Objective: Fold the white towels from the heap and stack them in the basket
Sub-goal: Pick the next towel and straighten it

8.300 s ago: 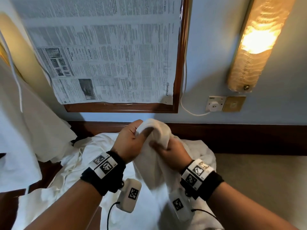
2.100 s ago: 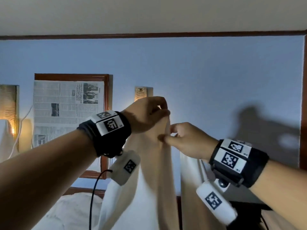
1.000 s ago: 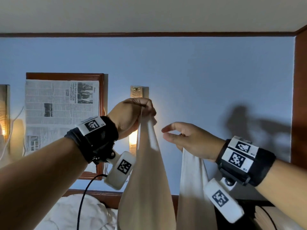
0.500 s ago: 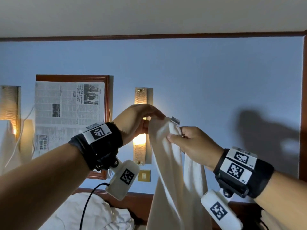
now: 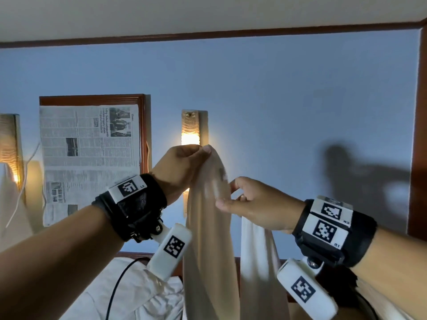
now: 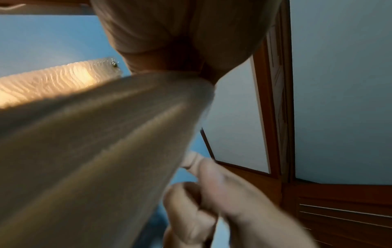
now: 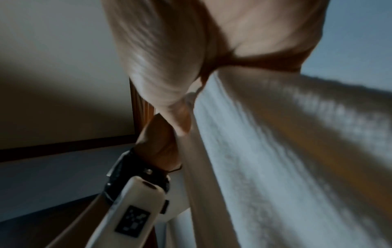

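Head view: left hand (image 5: 182,169) pinches the white towel's (image 5: 208,239) raised top edge; right hand (image 5: 256,206) pinches it lower down.

The left hand (image 5: 182,167) is pinching the white towel (image 5: 208,239) up in front of the wall lamp (image 5: 190,129); the right hand (image 5: 256,204) is gripping it just below-right of the lamp.

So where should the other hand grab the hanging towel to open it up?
Best at the top edge, just beside the left hand, coming in from the right. The towel hangs bunched in long folds from that one pinched spot, so its free corner is probably nearest there. The right hand already pinches a second hanging length lower down; sliding along the edge should find the corner.
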A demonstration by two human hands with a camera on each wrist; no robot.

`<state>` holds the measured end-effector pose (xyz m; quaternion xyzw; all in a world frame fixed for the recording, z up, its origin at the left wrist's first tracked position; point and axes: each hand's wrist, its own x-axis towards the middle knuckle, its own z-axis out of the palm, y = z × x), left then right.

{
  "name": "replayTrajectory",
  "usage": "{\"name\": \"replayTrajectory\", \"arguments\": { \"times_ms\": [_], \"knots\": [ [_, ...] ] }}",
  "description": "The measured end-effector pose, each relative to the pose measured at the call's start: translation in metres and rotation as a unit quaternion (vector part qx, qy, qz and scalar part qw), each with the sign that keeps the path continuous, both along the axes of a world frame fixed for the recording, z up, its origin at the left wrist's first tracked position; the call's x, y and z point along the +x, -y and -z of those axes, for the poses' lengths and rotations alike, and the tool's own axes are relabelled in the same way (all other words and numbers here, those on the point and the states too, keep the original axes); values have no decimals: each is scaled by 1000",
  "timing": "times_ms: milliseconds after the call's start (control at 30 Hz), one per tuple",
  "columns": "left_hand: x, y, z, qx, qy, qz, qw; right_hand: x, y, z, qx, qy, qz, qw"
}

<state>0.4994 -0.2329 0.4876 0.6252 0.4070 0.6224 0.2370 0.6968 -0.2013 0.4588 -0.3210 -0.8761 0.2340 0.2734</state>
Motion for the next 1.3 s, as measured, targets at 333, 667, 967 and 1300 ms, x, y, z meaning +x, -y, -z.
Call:
{"name": "replayTrajectory", "arguments": {
  "times_ms": [333,667,967,1300],
  "knots": [
    [28,-12,58,-60,7,28,998,11,-2,20,-17,-156,-71,985],
    [40,0,61,-79,-45,61,994,17,-12,23,75,-268,-15,960],
    [35,5,67,-44,-15,58,997,15,-22,28,-19,-272,-32,962],
    [32,5,71,-35,-5,49,998,14,-22,39,-178,-296,-74,936]
  ]
}}
